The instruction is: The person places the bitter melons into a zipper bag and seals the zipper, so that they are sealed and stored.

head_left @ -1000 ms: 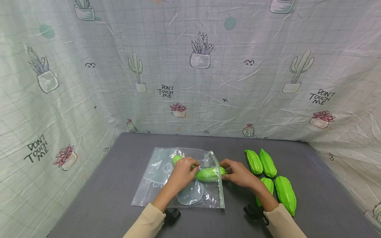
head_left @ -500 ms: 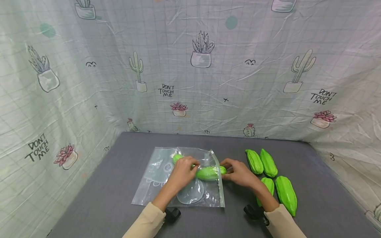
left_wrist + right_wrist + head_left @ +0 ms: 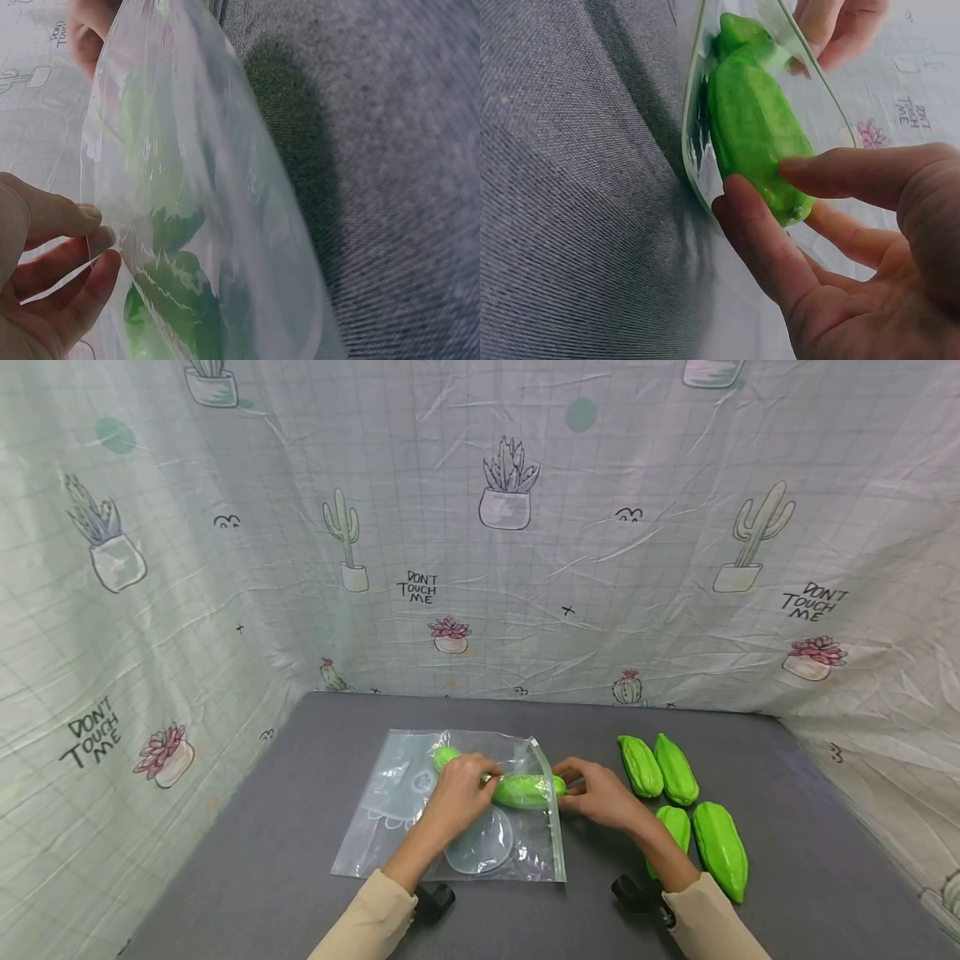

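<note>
A clear zip-top plastic bag (image 3: 360, 857) lies on the dark table with its zip edge to the right. My left hand (image 3: 459, 793) pinches the bag's upper film between thumb and fingers (image 3: 88, 213), lifting it in the left wrist view. At the mouth, my right hand (image 3: 600, 795) holds the end of a glossy green ridged fruit (image 3: 754, 127), thumb on one side and fingers on the other. Most of that fruit is inside the bag. Deeper in, another green fruit (image 3: 445, 757) lies partly hidden behind my left hand.
To the right lie several loose green fruits (image 3: 677, 770), one partly covered by my right forearm. A patterned cloth (image 3: 450, 552) hangs behind the grey table (image 3: 255, 860) and along both sides. Each wrist wears a black camera mount (image 3: 433, 906).
The green fruit in my right hand has slid slightly leftward, deeper into the bag. My left hand keeps its pinch on the film, nearly still.
</note>
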{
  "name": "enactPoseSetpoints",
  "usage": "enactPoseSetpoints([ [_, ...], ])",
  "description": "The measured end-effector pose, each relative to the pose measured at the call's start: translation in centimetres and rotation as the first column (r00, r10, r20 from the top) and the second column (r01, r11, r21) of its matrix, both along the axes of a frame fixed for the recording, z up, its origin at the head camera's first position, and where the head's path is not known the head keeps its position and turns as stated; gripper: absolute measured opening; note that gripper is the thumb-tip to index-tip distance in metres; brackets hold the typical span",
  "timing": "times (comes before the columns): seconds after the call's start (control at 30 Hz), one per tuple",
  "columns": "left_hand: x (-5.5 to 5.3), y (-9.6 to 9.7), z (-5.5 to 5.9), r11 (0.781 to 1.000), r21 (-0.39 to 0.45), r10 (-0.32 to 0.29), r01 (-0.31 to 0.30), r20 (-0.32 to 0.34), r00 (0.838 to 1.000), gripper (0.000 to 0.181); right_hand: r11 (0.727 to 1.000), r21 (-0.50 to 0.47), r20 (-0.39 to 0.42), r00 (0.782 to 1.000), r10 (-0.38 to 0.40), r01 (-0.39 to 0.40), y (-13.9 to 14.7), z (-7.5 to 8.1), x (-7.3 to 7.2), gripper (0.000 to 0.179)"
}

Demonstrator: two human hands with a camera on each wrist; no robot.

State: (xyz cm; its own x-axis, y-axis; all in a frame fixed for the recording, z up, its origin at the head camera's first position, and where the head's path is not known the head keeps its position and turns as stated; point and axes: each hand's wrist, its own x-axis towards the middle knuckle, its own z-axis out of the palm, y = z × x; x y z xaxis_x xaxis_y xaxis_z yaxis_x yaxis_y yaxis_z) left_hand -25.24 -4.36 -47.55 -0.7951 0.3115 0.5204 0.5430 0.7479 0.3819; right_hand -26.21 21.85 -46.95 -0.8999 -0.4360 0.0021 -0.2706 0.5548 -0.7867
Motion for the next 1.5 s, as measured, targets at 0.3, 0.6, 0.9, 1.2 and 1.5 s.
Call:
enactPoseSetpoints([
  [0.3, -0.1, 0.1, 0.0, 1.0, 0.006, 0.007, -0.007, -0.008, 1.0, 0.01, 0.995, -0.101, 0.029, 0.999, -0.016, 0.018, -0.4, -0.5, -0.3, 0.041],
  [0.6, 0.1, 0.2, 0.1, 1.0, 0.007, 0.0, 0.0, 0.003, 1.0, 0.011, 0.995, -0.094, -0.096, 0.995, -0.039, 0.03, -1.0, -1.6, -0.8, 0.025],
  [0.9, 0.0, 0.1, 0.0, 1.0, 0.013, 0.001, -0.001, -0.009, 1.0, 0.01, 0.992, -0.109, -0.112, 0.991, -0.071, 0.059, -1.6, -2.0, -1.2, 0.015],
  [1.2, 0.0, 0.0, 0.2, 1.0, 0.015, -0.004, 0.004, 0.008, 1.0, 0.011, 0.991, -0.129, -0.075, 0.997, -0.031, 0.022, -1.5, -2.0, -1.4, 0.018],
  [1.5, -0.1, 0.0, 0.0, 1.0, 0.018, -0.012, 0.012, -0.008, 1.0, 0.01, 0.989, -0.125, -0.001, 0.997, -0.078, 0.078, -0.4, -0.5, -0.6, 0.019],
])
